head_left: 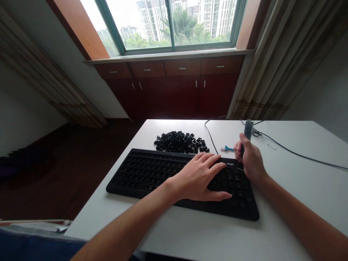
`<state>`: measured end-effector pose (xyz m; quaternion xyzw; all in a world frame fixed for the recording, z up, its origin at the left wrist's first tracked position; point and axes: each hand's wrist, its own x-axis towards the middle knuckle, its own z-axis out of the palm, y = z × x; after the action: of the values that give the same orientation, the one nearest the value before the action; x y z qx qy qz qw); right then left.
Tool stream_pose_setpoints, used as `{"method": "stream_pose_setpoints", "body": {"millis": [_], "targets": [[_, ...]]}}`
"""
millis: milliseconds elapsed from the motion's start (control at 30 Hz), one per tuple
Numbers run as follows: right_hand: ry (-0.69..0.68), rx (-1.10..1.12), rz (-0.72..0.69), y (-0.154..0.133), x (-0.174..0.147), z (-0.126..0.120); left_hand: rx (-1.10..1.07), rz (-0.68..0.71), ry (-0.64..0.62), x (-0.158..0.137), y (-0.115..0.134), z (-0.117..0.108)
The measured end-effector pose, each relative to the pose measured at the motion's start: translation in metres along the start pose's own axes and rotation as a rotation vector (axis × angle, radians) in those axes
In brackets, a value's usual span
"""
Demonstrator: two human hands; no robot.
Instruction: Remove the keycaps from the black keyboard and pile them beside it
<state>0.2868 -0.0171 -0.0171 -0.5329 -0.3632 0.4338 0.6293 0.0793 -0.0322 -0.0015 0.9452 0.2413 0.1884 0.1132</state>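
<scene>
A black keyboard (154,170) lies across the white table, its left and middle part showing bare key sockets without caps. My left hand (197,177) rests on its right half, fingers spread and thumb stretched toward the number keys (239,185). Those keys seem to have caps on them, at least at the far right. In my right hand (251,159), closed in a fist, is a wire keycap puller (248,129) with a dark handle held upright. Its thin wire end points down at the keyboard's upper right corner. Behind the keyboard sits a heap of loose black keycaps (178,141).
A small blue brush (228,148) with pale bristles lies behind the keyboard. One black cable (293,148) runs over the white table (296,174) to the right. Near it is a bent thin wire (271,146). Beyond stand red-brown cabinets (171,94) under a window.
</scene>
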Motion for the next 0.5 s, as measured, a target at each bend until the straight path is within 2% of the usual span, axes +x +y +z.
{"method": "stream_pose_setpoints", "body": {"millis": [133,233,400,500], "targets": [[0.050,-0.051,0.003,0.003,-0.001,0.000,0.037,-0.004,-0.046,0.002,0.002,-0.002],[0.067,-0.123,0.008,0.004,-0.003,-0.002,0.072,-0.062,-0.091,-0.001,0.011,-0.009],[0.030,-0.216,0.027,0.003,-0.006,-0.005,0.083,-0.263,-0.085,-0.027,0.037,-0.024],[0.020,-0.237,0.040,0.003,-0.007,-0.006,0.104,-0.267,-0.059,-0.043,0.046,-0.026]]}}
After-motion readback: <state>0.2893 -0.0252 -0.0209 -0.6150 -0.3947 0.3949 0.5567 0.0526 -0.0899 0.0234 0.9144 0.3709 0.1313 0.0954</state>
